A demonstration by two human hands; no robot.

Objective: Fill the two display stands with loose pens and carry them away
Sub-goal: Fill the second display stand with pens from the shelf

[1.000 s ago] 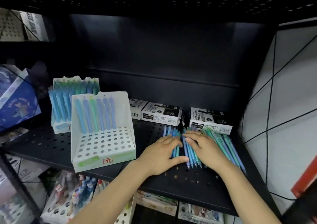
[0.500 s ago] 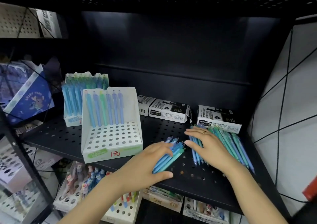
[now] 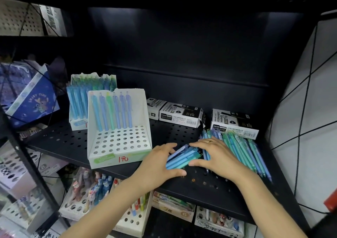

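I count two stands (image 3: 119, 128) (image 3: 80, 106), six pens (image 3: 111, 110) in the front one, three marker boxes (image 3: 179, 114) (image 3: 234, 122) (image 3: 155, 105), two hands (image 3: 160, 163) (image 3: 217, 155).

- Two stands are sitting on the left of the shelf (image 3: 60, 141), the front stand (image 3: 118, 143) before the back stand (image 3: 80, 110).
- Marker boxes (image 3: 180, 115) are lying behind the loose pens (image 3: 242, 148) on the right.
- A bundle of pens (image 3: 182, 157) is lying between the hands.
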